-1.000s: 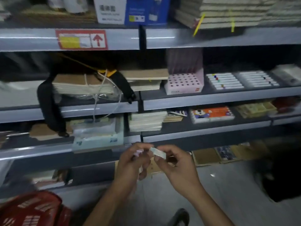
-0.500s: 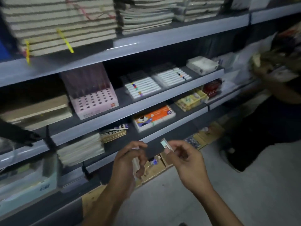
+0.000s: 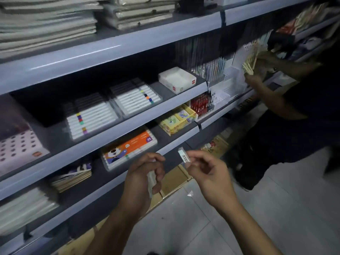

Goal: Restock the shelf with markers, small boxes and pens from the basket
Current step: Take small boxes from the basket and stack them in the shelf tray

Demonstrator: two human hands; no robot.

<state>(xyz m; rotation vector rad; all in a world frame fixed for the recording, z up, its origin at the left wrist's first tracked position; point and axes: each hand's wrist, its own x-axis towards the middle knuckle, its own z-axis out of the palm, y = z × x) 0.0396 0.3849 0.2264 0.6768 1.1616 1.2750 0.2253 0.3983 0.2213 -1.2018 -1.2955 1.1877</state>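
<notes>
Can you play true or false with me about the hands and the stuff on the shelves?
1. The right hand pinches a small box with a barcode. True.
2. The left hand is empty. False: it grips a small pale packet.
3. The orange marker box sits on the top shelf. False: it lies on a lower shelf, just above the hands.
4. Two clear trays of white markers lie on the shelf above the orange box. True.
5. Another person's hand reaches into the shelves at the right. True.
</notes>
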